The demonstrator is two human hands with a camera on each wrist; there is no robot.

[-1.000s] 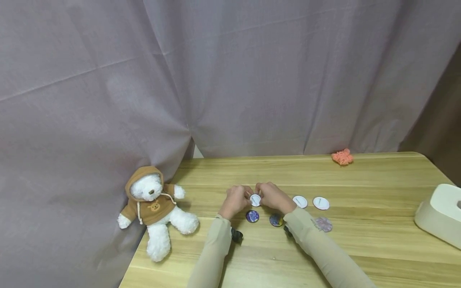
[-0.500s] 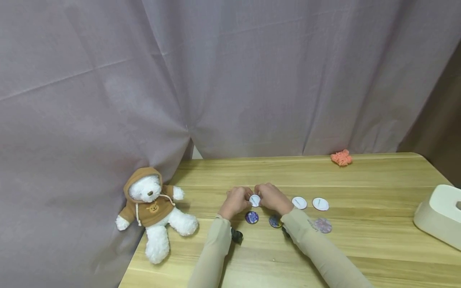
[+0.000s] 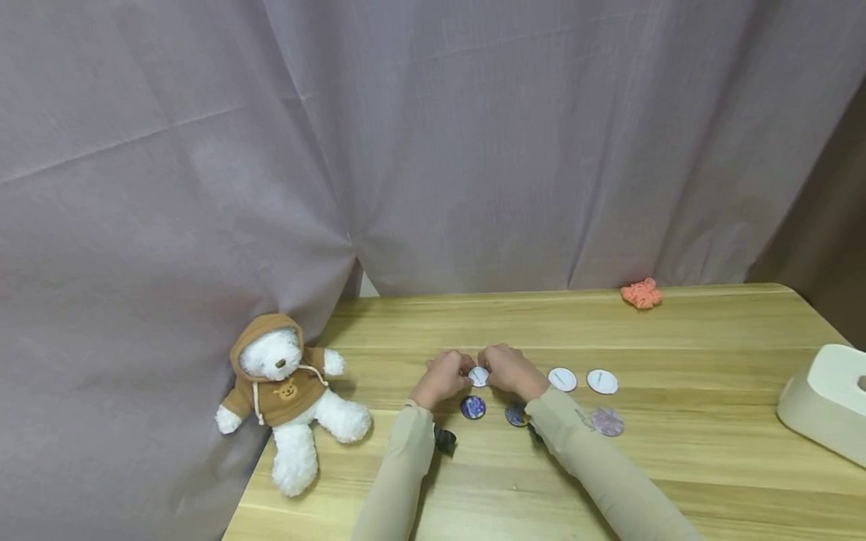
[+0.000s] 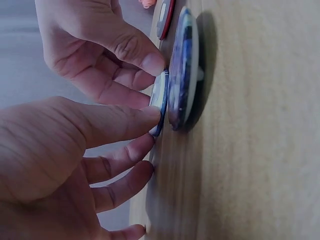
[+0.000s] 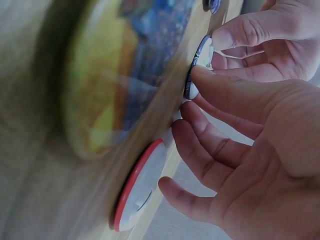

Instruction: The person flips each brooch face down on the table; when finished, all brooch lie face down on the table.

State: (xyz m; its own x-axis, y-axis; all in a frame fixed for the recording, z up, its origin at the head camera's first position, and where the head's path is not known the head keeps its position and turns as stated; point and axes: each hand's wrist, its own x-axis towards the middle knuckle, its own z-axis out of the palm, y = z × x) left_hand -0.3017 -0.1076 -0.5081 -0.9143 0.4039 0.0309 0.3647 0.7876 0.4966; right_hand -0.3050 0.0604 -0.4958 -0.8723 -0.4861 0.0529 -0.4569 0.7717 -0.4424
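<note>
A round pin badge (image 3: 479,376), white back with its pin facing up, is pinched at opposite edges by both hands close to the tabletop. My left hand (image 3: 444,378) has its thumb on the near rim with fingers beyond, and the left wrist view shows the badge's dark blue edge (image 4: 163,105). From the other side my right hand (image 3: 512,371) grips the same badge between thumb and fingers; its other fingers (image 5: 195,200) are spread loosely. Nearer to me lie a blue-purple picture badge (image 3: 473,407) and a blue-yellow one (image 3: 517,414), partly beside the right cuff.
Right of my hands lie two white-backed badges (image 3: 563,379) and a pale pink-purple badge (image 3: 607,422). A white teddy bear (image 3: 291,391) in a brown hoodie sits at the left. A coral fluffy item (image 3: 641,294) lies at the back edge, and a cream box (image 3: 828,402) stands far right.
Both hands stay almost in place, still gripping the badge. Its white back looks slightly flatter from the head view than a second ago. The other badges have not moved.
</note>
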